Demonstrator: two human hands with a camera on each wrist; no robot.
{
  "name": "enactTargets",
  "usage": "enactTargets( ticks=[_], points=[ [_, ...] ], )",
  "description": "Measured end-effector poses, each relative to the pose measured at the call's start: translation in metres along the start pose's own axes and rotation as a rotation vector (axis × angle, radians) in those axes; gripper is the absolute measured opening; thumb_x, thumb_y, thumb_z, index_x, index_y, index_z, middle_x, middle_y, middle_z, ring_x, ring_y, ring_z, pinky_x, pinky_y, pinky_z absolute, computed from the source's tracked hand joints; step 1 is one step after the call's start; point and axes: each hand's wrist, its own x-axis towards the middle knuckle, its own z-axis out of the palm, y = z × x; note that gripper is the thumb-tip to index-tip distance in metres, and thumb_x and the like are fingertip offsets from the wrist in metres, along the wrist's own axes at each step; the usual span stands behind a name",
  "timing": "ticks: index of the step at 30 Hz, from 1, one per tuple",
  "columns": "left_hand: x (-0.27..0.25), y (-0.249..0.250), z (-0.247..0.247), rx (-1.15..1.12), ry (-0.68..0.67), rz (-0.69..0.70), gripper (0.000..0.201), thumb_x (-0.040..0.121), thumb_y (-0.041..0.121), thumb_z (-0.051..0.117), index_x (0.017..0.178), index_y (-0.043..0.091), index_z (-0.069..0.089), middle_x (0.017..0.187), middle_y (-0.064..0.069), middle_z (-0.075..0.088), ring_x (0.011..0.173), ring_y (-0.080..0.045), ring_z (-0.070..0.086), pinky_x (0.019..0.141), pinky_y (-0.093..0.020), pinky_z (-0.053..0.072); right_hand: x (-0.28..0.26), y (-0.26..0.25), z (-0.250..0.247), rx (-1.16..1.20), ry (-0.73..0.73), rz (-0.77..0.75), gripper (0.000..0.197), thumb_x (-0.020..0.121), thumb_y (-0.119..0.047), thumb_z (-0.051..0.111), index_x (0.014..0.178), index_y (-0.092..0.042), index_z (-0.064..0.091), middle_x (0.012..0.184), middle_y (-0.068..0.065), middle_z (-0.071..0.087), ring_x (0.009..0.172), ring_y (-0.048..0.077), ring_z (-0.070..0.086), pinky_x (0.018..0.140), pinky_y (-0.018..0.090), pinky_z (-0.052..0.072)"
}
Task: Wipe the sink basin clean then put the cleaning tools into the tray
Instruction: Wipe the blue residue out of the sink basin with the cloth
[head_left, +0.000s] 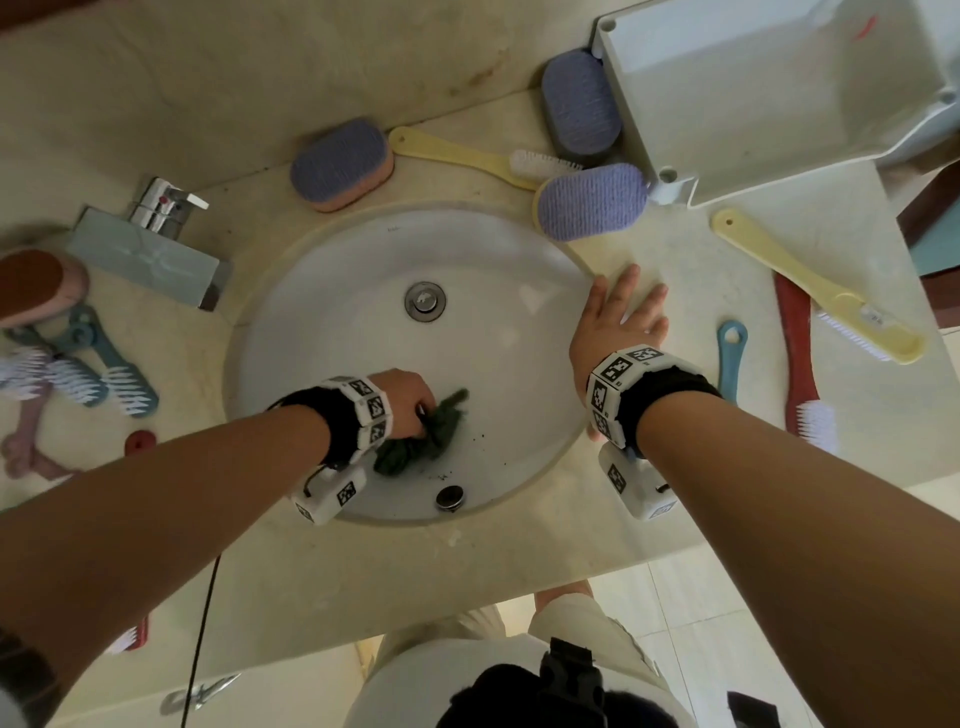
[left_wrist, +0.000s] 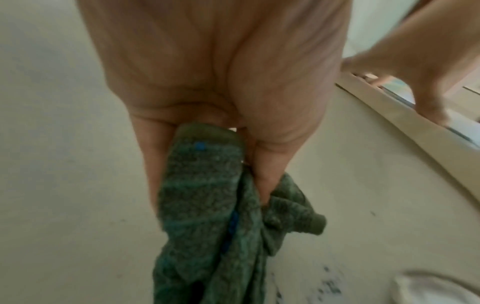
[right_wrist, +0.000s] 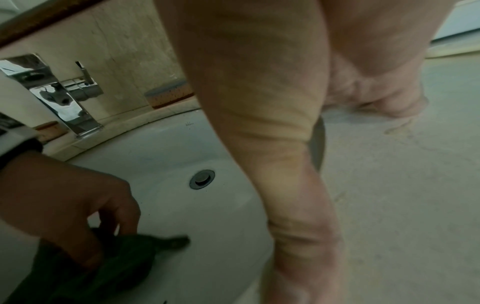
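Observation:
A round white sink basin (head_left: 337, 332) is set in a beige counter. My left hand (head_left: 405, 400) grips a bunched dark green cloth (head_left: 431, 434) low on the basin's near wall; dark specks lie beside the cloth. In the left wrist view the cloth (left_wrist: 202, 195) hangs from curled fingers (left_wrist: 262, 181). My right hand (head_left: 618, 317) lies flat with fingers spread on the counter at the basin's right rim, holding nothing; the right wrist view shows its thumb (right_wrist: 298, 216) over the rim. The white tray (head_left: 769, 109) stands at the back right.
Three purple scrub pads (head_left: 340, 163) (head_left: 582, 106) (head_left: 592, 200) and a yellow brush (head_left: 467, 158) lie behind the basin. Yellow (head_left: 821, 291), red (head_left: 800, 358) and blue (head_left: 730, 358) brushes lie right of my hand. The chrome faucet (head_left: 156, 239) and more brushes (head_left: 98, 358) are left.

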Motion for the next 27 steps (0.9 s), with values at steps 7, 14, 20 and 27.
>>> enactTargets(
  ticks=[7, 14, 20, 27],
  points=[
    [-0.009, -0.033, 0.013, 0.01, 0.023, -0.23, 0.042, 0.086, 0.016, 0.058, 0.128, 0.018, 0.055, 0.125, -0.007, 0.06, 0.108, -0.026, 0.059, 0.091, -0.034, 0.051, -0.002, -0.001, -0.001, -0.003, -0.02, 0.006, 0.118, 0.083, -0.009, 0.072, 0.146, -0.004, -0.028, 0.148, 0.029, -0.036, 0.138, 0.058, -0.018, 0.114, 0.062, 0.009],
    [-0.005, 0.011, 0.014, 0.155, -0.184, -0.077, 0.049, 0.088, 0.015, 0.059, 0.136, 0.016, 0.052, 0.128, -0.006, 0.06, 0.111, -0.024, 0.059, 0.085, -0.025, 0.047, 0.001, 0.0, 0.0, 0.026, -0.006, -0.008, 0.112, 0.085, -0.006, 0.067, 0.146, -0.006, -0.027, 0.149, 0.027, -0.036, 0.138, 0.057, -0.018, 0.114, 0.061, 0.009],
    [-0.005, 0.019, 0.013, 0.259, -0.252, 0.036, 0.076, 0.07, 0.022, 0.081, 0.138, 0.017, 0.049, 0.128, -0.007, 0.057, 0.111, -0.025, 0.057, 0.082, -0.025, 0.046, 0.002, 0.001, 0.001, 0.045, 0.005, -0.025, 0.102, 0.087, -0.001, 0.057, 0.148, -0.006, -0.025, 0.149, 0.027, -0.036, 0.138, 0.057, -0.019, 0.114, 0.062, 0.007],
    [0.0, 0.026, 0.017, 0.05, -0.089, 0.139, 0.097, 0.065, 0.024, 0.084, 0.144, 0.034, 0.027, 0.116, -0.007, 0.06, 0.102, -0.028, 0.061, 0.083, -0.036, 0.051, 0.002, 0.002, 0.0, 0.059, -0.013, -0.029, 0.106, 0.086, -0.002, 0.061, 0.148, -0.007, -0.025, 0.148, 0.026, -0.038, 0.137, 0.057, -0.022, 0.114, 0.063, 0.004]
  ],
)
